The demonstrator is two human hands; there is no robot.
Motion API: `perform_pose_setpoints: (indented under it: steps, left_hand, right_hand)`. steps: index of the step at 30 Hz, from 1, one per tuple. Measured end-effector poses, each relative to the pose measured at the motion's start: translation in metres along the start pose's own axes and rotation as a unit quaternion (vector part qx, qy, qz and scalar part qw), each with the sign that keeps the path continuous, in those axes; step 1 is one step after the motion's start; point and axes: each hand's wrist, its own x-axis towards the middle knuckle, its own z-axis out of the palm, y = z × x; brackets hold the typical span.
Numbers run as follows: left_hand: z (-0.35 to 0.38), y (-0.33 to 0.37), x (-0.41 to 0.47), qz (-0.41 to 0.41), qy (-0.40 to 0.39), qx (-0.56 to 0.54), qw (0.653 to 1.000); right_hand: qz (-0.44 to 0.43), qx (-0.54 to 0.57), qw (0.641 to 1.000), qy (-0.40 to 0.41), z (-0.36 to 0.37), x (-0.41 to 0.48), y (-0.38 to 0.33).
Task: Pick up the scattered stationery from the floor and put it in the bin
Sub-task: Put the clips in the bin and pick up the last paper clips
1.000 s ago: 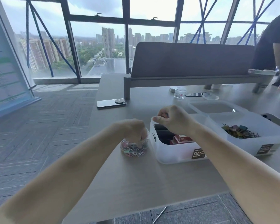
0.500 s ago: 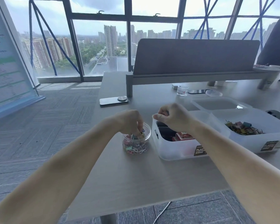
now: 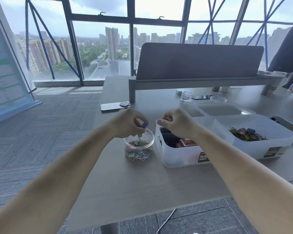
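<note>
A small clear jar (image 3: 139, 149) of coloured clips stands on the grey desk (image 3: 142, 183). My left hand (image 3: 127, 123) hovers just above its mouth and pinches a blue binder clip (image 3: 145, 126) with wire clips dangling from it. Right of the jar is a white plastic bin (image 3: 181, 157) with red boxes inside. My right hand (image 3: 176, 123) is above the bin's left end, fingers curled round small clips that are mostly hidden. A second white bin (image 3: 264, 142) further right holds a heap of binder clips (image 3: 245, 133).
A phone (image 3: 115, 106) lies at the desk's left edge. Behind the bins are a clear lid (image 3: 222, 110), a small empty jar (image 3: 186, 95) and a grey divider screen (image 3: 198, 61). A person's sleeve (image 3: 287, 51) is at far right. Carpeted floor spreads to the left.
My left hand has risen out of the jar, lifting a blue binder clip with wire clips hanging from it. The right hand stays over the bin's left end.
</note>
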Motion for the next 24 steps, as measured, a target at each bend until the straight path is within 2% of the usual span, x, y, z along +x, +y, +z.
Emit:
perform_pose_setpoints:
  steps: [5, 9, 15, 19, 22, 24]
  left_hand:
    - [0.015, 0.054, 0.014, 0.078, 0.051, -0.055, 0.994]
    - [0.049, 0.104, 0.049, 0.117, 0.03, -0.086, 0.989]
    - [0.12, 0.175, 0.109, 0.152, -0.006, -0.139, 0.979]
    - [0.169, 0.205, 0.147, 0.146, -0.047, -0.084, 0.985]
    - [0.185, 0.21, 0.157, 0.155, -0.072, 0.026, 0.985]
    - [0.181, 0.205, 0.152, 0.162, -0.065, 0.044, 0.984]
  right_hand:
    - [0.021, 0.011, 0.999, 0.024, -0.032, -0.013, 0.02]
    - [0.066, 0.013, 0.997, 0.047, -0.069, -0.032, 0.06]
    - [0.157, -0.025, 0.978, 0.132, -0.14, -0.058, 0.142]
    - [0.235, -0.088, 0.964, 0.09, -0.157, -0.063, 0.193]
    - [0.248, -0.135, 0.959, 0.006, -0.163, -0.059, 0.213]
    - [0.246, -0.147, 0.957, -0.03, -0.168, -0.057, 0.213]
